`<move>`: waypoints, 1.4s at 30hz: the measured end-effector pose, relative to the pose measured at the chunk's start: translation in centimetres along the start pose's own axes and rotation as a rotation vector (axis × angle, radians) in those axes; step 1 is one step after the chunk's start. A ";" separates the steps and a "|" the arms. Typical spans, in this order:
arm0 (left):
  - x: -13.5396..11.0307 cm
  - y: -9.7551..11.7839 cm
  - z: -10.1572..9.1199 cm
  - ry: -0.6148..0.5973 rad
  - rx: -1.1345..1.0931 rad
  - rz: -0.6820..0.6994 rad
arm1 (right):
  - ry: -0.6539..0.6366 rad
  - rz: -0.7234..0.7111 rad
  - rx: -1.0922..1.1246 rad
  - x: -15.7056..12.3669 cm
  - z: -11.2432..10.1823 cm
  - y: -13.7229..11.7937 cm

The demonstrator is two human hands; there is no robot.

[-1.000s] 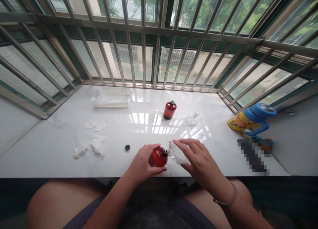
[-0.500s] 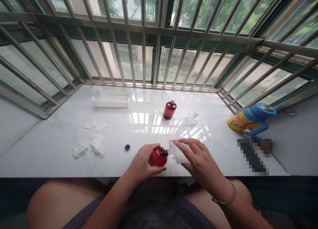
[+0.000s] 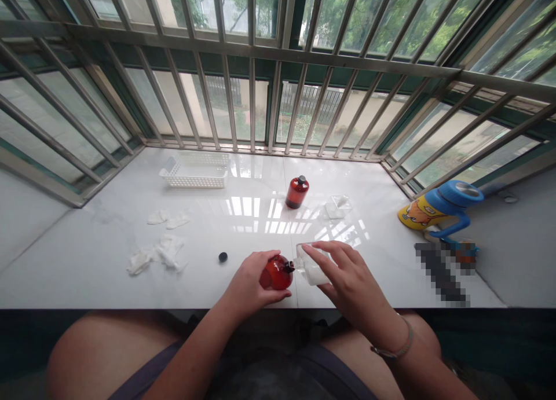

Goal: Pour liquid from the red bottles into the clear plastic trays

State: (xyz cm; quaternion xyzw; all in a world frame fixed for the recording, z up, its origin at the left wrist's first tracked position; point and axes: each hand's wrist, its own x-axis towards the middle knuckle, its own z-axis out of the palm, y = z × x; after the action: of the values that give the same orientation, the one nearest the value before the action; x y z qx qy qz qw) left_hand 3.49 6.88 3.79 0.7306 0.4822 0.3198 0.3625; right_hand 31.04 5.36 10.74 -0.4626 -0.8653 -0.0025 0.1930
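Tilting an amber glass bottle (image 3: pixel 277 274) sideways, the left hand (image 3: pixel 249 279) clamps its fingers around it, the neck just touching a small clear bottle (image 3: pixel 311 267) pinched between the right hand's (image 3: pixel 350 275) fingers

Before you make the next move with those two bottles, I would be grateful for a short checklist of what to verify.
1. Left hand grip on the amber glass bottle: ok, wrapped around its body.
2. Right hand grip on the clear bottle: ok, fingers across it.
3. Amber neck close to the clear bottle's mouth: ok; whether they touch, cannot tell.
4. Black cap away from the bottles: ok, lying on the counter.
5. Contents of the clear bottle: cannot tell, it looks white, but the fingers cover part of it.
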 end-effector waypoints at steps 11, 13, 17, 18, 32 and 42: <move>-0.1 -0.2 0.1 -0.013 -0.002 -0.006 | 0.001 0.004 0.000 0.1 -0.1 -0.2; -0.1 -0.2 0.1 -0.012 -0.006 -0.004 | 0.007 0.002 0.003 0.1 -0.1 -0.2; 0.0 -0.2 0.1 -0.014 -0.010 -0.004 | 0.020 -0.005 -0.002 0.1 -0.1 -0.3; 0.0 -0.3 0.1 -0.013 -0.009 -0.003 | 0.021 -0.006 -0.005 0.2 -0.1 -0.3; 0.0 -0.6 0.2 -0.005 -0.006 0.005 | 0.068 -0.034 -0.050 0.1 -0.2 -0.6; 0.0 -0.7 0.1 -0.004 -0.014 0.009 | 0.097 -0.051 -0.067 0.3 -0.3 -0.7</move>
State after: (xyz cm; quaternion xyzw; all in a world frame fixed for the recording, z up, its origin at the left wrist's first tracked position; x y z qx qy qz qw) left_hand 3.28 7.01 3.16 0.7308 0.4759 0.3234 0.3673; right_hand 30.42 5.13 11.22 -0.4459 -0.8659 -0.0587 0.2191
